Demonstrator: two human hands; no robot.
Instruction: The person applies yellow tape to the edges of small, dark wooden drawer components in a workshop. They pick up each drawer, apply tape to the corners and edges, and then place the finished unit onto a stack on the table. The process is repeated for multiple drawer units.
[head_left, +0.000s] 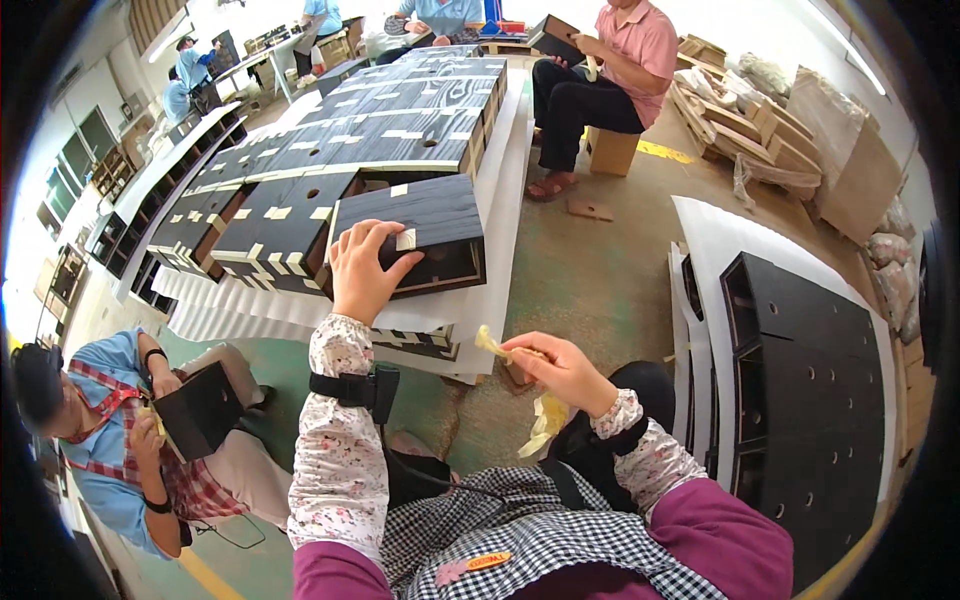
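Sleeves: the person is wearing white oversleeves with a small pink floral print, gathered at the cuffs, over magenta sleeves showing at the upper arms.
Left band (352, 388): a black strap is circling the left forearm, carrying a small black box; a thin black cable is running from it toward the body.
Right band (622, 438): a black strap is wrapping the right forearm.
Apron (500, 545): black-and-white check, bearing an orange patch.
Hands: left hand (362, 270) and right hand (562, 368) are going bare.
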